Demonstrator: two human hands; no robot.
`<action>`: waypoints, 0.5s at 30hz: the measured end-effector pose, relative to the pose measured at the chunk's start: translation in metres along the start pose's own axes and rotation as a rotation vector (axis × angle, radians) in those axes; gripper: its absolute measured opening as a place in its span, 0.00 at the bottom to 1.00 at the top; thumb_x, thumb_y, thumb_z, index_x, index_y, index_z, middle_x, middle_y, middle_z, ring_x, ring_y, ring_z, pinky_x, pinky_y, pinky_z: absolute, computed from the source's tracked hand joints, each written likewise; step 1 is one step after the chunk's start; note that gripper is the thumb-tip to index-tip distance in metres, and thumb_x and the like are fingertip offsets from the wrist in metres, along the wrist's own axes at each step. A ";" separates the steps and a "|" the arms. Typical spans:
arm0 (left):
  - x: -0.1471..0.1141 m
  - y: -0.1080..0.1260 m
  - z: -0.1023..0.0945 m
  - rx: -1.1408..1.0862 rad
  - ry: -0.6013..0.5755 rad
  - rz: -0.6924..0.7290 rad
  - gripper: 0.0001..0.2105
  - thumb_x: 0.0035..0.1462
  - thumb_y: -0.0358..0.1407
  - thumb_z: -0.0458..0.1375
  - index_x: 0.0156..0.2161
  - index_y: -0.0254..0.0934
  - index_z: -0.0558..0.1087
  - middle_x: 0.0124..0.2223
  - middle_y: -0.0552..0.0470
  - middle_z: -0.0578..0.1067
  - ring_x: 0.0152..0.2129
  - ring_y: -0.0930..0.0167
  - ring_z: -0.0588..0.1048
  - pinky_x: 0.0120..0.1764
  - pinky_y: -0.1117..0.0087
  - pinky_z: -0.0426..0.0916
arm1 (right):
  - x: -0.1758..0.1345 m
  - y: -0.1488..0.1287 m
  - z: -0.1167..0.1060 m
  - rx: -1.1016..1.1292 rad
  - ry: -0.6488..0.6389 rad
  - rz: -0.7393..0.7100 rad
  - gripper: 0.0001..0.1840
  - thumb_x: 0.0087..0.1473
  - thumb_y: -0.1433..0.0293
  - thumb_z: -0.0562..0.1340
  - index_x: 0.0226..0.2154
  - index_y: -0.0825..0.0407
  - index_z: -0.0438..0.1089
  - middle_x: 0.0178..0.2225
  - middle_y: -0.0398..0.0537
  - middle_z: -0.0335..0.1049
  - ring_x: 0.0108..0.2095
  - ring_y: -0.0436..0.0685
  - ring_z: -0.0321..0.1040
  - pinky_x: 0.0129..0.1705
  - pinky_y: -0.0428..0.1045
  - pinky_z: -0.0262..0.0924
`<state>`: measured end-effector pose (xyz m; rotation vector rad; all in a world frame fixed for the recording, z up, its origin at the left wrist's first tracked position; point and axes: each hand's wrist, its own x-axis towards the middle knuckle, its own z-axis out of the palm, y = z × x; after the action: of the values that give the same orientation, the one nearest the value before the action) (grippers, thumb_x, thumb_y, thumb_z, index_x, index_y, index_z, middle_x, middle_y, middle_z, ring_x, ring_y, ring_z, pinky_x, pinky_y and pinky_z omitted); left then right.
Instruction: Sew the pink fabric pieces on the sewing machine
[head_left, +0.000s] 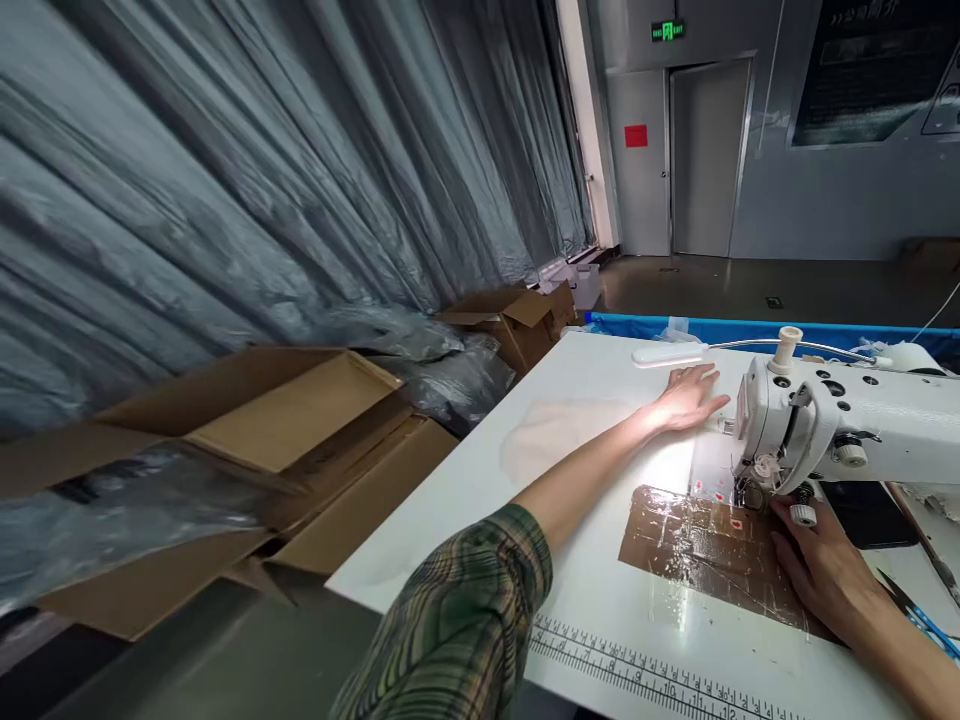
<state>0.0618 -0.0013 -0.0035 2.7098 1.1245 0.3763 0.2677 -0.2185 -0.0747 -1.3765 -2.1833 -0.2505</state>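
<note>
Because its creased surface shines, the brown sheet (697, 560) on the white table (450, 520) looks light, thin and slippery, best taken by an edge. The right hand (825, 565) lies over its right end, fingertips hidden by the sewing machine (900, 415); I cannot tell whether they pinch. Beyond, the left hand (688, 398) rests with fingers spread.

You are in a sewing workshop: a white sewing machine (885, 420) stands at your desk (450, 500), whose near edge carries a printed ruler (637, 670), with blue-handled scissors (934, 630) on your right. Open cardboard boxes (292, 420) line a grey curtain (300, 150), and a green exit sign (667, 31) hangs above the far door (709, 160).
</note>
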 end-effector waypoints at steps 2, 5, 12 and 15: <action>-0.011 0.007 0.000 0.063 -0.042 0.110 0.24 0.68 0.46 0.49 0.60 0.33 0.69 0.59 0.39 0.71 0.57 0.57 0.69 0.62 0.55 0.57 | -0.001 -0.001 0.004 0.010 0.034 0.035 0.20 0.67 0.65 0.50 0.40 0.56 0.75 0.44 0.63 0.72 0.43 0.63 0.73 0.37 0.55 0.75; -0.029 0.018 -0.001 0.184 -0.169 0.237 0.20 0.67 0.45 0.52 0.56 0.35 0.72 0.49 0.42 0.77 0.46 0.60 0.75 0.55 0.58 0.63 | -0.001 -0.002 0.009 0.032 0.065 0.120 0.21 0.66 0.63 0.49 0.41 0.54 0.75 0.44 0.62 0.73 0.42 0.65 0.74 0.37 0.57 0.75; -0.121 0.044 -0.016 0.200 -0.173 0.383 0.26 0.70 0.47 0.47 0.64 0.30 0.62 0.66 0.34 0.65 0.56 0.55 0.72 0.56 0.53 0.65 | 0.004 -0.004 0.006 0.021 0.088 0.124 0.21 0.67 0.62 0.49 0.43 0.53 0.74 0.39 0.57 0.74 0.39 0.62 0.74 0.39 0.56 0.74; -0.185 0.039 -0.017 0.104 -0.197 0.612 0.38 0.65 0.58 0.50 0.69 0.32 0.53 0.68 0.35 0.61 0.61 0.54 0.68 0.60 0.52 0.63 | -0.010 -0.012 0.003 -0.083 0.131 0.045 0.22 0.68 0.63 0.47 0.50 0.55 0.72 0.42 0.59 0.74 0.41 0.62 0.75 0.41 0.56 0.74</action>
<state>-0.0434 -0.1598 -0.0074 3.0507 0.2517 0.1221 0.2596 -0.2306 -0.0816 -1.4118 -2.0526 -0.4070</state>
